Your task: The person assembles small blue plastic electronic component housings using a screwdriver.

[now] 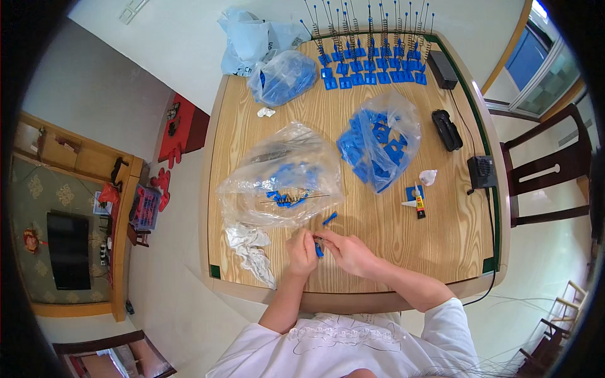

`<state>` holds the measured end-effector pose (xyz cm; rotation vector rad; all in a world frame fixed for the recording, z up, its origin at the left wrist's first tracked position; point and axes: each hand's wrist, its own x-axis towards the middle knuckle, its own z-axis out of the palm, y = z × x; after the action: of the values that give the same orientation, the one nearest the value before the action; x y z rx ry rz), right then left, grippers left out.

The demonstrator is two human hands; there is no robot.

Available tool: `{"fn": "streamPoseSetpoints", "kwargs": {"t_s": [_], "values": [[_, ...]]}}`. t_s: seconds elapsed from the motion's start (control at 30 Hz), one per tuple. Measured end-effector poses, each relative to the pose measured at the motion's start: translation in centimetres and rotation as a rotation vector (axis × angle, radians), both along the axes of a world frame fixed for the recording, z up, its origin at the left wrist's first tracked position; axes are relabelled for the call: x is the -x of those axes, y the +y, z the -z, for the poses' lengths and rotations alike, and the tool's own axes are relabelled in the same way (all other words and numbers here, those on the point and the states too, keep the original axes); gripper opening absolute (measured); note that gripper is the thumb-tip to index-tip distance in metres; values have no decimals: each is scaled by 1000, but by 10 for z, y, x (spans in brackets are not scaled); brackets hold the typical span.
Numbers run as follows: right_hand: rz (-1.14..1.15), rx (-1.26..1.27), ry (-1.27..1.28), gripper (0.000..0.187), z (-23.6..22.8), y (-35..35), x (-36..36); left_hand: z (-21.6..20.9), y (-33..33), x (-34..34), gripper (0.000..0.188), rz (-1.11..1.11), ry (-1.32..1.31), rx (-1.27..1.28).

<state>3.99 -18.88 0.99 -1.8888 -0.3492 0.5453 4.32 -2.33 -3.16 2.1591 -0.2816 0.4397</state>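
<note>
Near the worktop's [391,252] front edge, both hands meet: the left hand [301,253] and right hand [345,252] pinch a small blue part [319,250] between their fingers. Another blue piece [329,218] lies just beyond them, beside a clear bag [280,176] of blue parts. A glue tube [419,205] lies toward the right edge.

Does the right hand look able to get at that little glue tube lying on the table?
Probably yes. The glue tube lies in the open to the right of the right hand, with only bare table between them; but that hand is busy on a small blue part.
</note>
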Motion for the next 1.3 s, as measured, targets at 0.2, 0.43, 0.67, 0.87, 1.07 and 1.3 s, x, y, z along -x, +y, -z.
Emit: {"fn": "streamPoseSetpoints", "kwargs": {"t_s": [0.2, 0.43, 0.67, 0.87, 1.07, 1.3], "values": [[-12, -28, 62, 25, -11, -3, -5, 10, 10, 0, 41, -90, 204, 419], [13, -20, -125, 19, -10, -6, -1, 1, 3, 0, 42, -37, 127, 261], [-19, 126, -195, 16, -17, -8, 1, 4, 6, 1, 31, 1, 71, 198], [-9, 301, -756, 11, -17, -12, 2, -2, 3, -2, 24, 57, -27, -29], [-51, 478, -895, 11, -19, -6, 13, -13, -3, -3, 20, 152, -44, -172], [-32, 288, -554, 11, -9, -13, -1, 0, 4, -1, 21, 103, -53, -111]]}}
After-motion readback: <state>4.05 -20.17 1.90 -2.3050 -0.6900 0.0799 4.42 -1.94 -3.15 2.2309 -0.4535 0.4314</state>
